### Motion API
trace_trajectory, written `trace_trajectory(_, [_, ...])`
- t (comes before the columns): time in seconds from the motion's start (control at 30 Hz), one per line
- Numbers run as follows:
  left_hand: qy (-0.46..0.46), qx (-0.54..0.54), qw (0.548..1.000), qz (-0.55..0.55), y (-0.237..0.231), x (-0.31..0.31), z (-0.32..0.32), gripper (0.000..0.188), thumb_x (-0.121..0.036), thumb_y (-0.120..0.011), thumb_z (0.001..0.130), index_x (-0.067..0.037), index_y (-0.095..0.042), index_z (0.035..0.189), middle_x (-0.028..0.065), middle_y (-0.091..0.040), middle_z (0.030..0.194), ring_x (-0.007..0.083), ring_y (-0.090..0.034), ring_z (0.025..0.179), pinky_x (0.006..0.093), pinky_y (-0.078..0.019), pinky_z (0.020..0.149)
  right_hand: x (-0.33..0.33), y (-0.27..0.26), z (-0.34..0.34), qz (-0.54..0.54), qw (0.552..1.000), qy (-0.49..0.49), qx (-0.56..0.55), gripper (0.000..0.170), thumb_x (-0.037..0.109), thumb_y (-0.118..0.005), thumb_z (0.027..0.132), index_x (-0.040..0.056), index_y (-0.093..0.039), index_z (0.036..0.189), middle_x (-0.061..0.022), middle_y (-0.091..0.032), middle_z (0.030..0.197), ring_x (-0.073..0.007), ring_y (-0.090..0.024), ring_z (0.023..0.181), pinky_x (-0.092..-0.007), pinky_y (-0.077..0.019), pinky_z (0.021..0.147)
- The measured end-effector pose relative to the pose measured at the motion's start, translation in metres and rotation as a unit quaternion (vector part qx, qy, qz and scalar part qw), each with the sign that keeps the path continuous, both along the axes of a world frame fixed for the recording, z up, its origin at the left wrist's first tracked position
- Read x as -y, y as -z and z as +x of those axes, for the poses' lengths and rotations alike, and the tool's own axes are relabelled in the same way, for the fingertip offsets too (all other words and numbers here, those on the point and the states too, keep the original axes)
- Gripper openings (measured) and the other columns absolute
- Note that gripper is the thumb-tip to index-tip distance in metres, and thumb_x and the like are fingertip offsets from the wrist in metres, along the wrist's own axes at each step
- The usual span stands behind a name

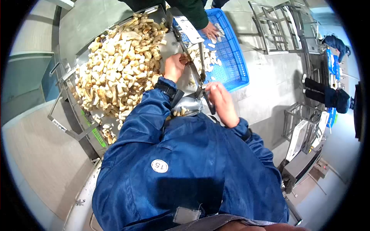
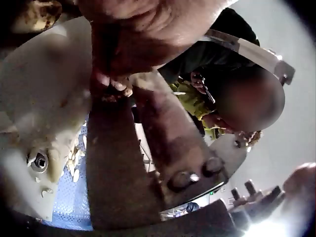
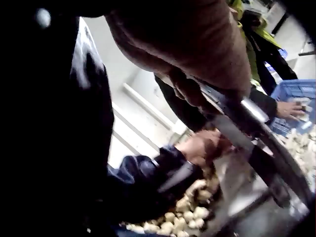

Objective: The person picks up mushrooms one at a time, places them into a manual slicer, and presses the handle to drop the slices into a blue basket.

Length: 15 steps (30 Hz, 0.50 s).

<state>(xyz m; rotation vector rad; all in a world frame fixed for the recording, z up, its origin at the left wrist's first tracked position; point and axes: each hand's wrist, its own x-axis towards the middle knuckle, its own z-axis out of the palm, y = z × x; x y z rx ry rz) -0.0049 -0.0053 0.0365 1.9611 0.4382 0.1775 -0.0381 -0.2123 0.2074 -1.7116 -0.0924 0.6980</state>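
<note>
My left hand is at the hinged metal cutter, beside a large heap of pale, brown-spotted mushrooms. The left wrist view shows this hand pinching a small brownish mushroom piece by the cutter's dark blade. At the cutter's near end is my right hand. Seen from the right wrist, that hand has its fingers curled round the cutter's metal lever; its fingertips are partly hidden in shadow.
A blue basket holding pale cut pieces stands beyond the cutter, with another person's hand inside it. A clear bag or tray with a few pieces lies close to my body. Metal racks and other people are farther right.
</note>
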Motion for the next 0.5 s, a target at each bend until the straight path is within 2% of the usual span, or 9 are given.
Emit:
trace_trajectory(0.03, [-0.014,0.02,0.995,0.098,-0.012,0.002,-0.001,0.021,-0.007,-0.067,0.079,-0.002,-0.067,0.1,0.0168,-0.07,0.088,0.0254,-0.068,0.079,0.0338,-0.0526,0.07,0.008,0.019,-0.007,-0.016,1.0,-0.018,0.017,0.023,0.023,-0.044,0.102,0.0047,-0.058,0.097,0.0032,-0.046,0.072,-0.0066,-0.041,0.064,-0.0227,-0.0362,0.06])
trace_trajectory(0.13, [-0.039,0.0,0.999,0.011,-0.012,0.005,-0.002,0.019,-0.009,-0.068,0.08,0.0,-0.066,0.097,0.0159,-0.07,0.085,0.0219,-0.068,0.077,0.0321,-0.0526,0.068,0.035,0.087,-0.027,-0.025,0.998,-0.055,0.023,0.026,0.024,-0.042,0.103,0.0043,-0.057,0.096,0.0023,-0.047,0.074,-0.0074,-0.042,0.068,-0.0237,-0.0376,0.063])
trace_trajectory(0.17, [-0.038,-0.022,0.999,-0.008,-0.012,0.005,-0.001,0.018,-0.01,-0.069,0.08,0.0,-0.065,0.094,0.0147,-0.069,0.082,0.0183,-0.067,0.074,0.0308,-0.0522,0.065,0.037,0.088,-0.026,-0.025,0.998,-0.062,0.013,0.027,0.025,-0.042,0.103,0.0043,-0.057,0.096,0.0022,-0.047,0.074,-0.0075,-0.042,0.069,-0.0238,-0.0378,0.064])
trace_trajectory(0.27, [-0.015,-0.028,0.999,-0.014,-0.01,-0.001,-0.001,0.016,-0.009,-0.069,0.081,0.0,-0.065,0.094,0.0137,-0.069,0.081,0.0169,-0.067,0.073,0.0303,-0.0519,0.063,0.034,0.086,-0.024,-0.021,0.997,-0.066,-0.02,0.028,0.026,-0.041,0.103,0.0046,-0.058,0.097,0.0023,-0.047,0.075,-0.0074,-0.043,0.069,-0.0238,-0.0381,0.063])
trace_trajectory(0.37, [-0.013,-0.01,0.999,-0.051,0.01,-0.002,0.004,0.013,-0.008,-0.067,0.082,0.001,-0.065,0.092,0.0131,-0.069,0.079,0.0162,-0.067,0.074,0.0292,-0.0512,0.064,0.021,0.046,-0.015,0.001,0.996,-0.009,-0.086,0.027,0.026,-0.041,0.103,0.0056,-0.059,0.097,0.0035,-0.046,0.071,-0.0061,-0.042,0.063,-0.0219,-0.0364,0.058])
trace_trajectory(0.4, [-0.013,-0.008,0.997,-0.069,0.013,-0.002,0.003,0.012,-0.007,-0.066,0.082,0.001,-0.065,0.092,0.0132,-0.069,0.079,0.0164,-0.067,0.074,0.029,-0.0511,0.065,0.008,0.02,-0.007,-0.041,0.999,-0.003,-0.02,0.025,0.025,-0.043,0.102,0.0059,-0.059,0.098,0.0042,-0.044,0.068,-0.0048,-0.039,0.06,-0.0208,-0.0336,0.055])
trace_trajectory(0.43, [-0.006,0.019,1.0,0.001,-0.01,0.0,0.001,0.01,-0.003,-0.062,0.083,0.001,-0.065,0.092,0.0145,-0.069,0.08,0.0177,-0.067,0.075,0.0291,-0.051,0.067,0.002,0.004,0.001,-0.01,1.0,0.004,-0.027,0.023,0.024,-0.043,0.102,0.0058,-0.058,0.1,0.0043,-0.043,0.068,-0.0046,-0.038,0.06,-0.0208,-0.0328,0.054])
trace_trajectory(0.47, [0.003,-0.007,0.998,-0.07,-0.023,0.0,0.001,0.011,-0.001,-0.061,0.082,0.0,-0.066,0.092,0.0155,-0.069,0.081,0.02,-0.067,0.075,0.0304,-0.0514,0.068,-0.004,-0.01,0.008,0.02,0.999,0.015,-0.033,0.022,0.023,-0.044,0.102,0.0057,-0.058,0.101,0.0043,-0.043,0.068,-0.0044,-0.038,0.06,-0.0208,-0.0321,0.054])
trace_trajectory(0.5, [0.002,0.002,0.998,-0.067,-0.003,-0.001,0.003,0.012,-0.002,-0.062,0.082,-0.001,-0.066,0.093,0.0156,-0.069,0.082,0.0205,-0.067,0.075,0.0313,-0.0515,0.068,-0.009,-0.025,0.013,0.064,0.996,0.008,-0.069,0.02,0.022,-0.044,0.102,0.0057,-0.056,0.103,0.0047,-0.042,0.068,-0.004,-0.037,0.06,-0.0207,-0.0312,0.053])
